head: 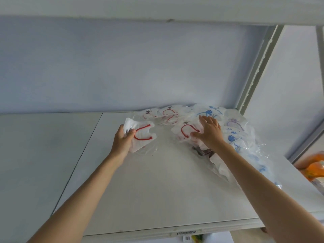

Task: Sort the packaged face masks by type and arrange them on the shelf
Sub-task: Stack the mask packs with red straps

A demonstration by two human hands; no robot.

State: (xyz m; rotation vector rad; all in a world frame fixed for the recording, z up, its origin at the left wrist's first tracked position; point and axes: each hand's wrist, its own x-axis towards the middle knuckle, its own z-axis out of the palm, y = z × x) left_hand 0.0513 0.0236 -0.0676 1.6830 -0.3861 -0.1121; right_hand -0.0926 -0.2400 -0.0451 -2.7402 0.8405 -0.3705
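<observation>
We see our left hand [122, 142] out over the white shelf [157, 190], its grip closed on one packaged mask with red ear loops [142, 135]: the thumb lies across the front of the clear wrapper and the fingers curl behind its left edge, with the pack lifted at a tilt above the shelf board. Our right hand [209, 132] has its grip spread wide, fingers straight and fanned, pressing flat on another red-looped mask pack [186, 133] at the front of the pile; it holds nothing. Behind these, against the back wall [122, 67], lie more red-looped packs [166, 114], overlapping one another. To the right of our right hand sits a loose heap of blue-printed mask packs [233, 135], running toward the front along the shelf's right side. A barcode label [186, 232] sticks to the shelf's front edge, and something orange [313, 165] shows past the upright post [259, 67] at far right.
</observation>
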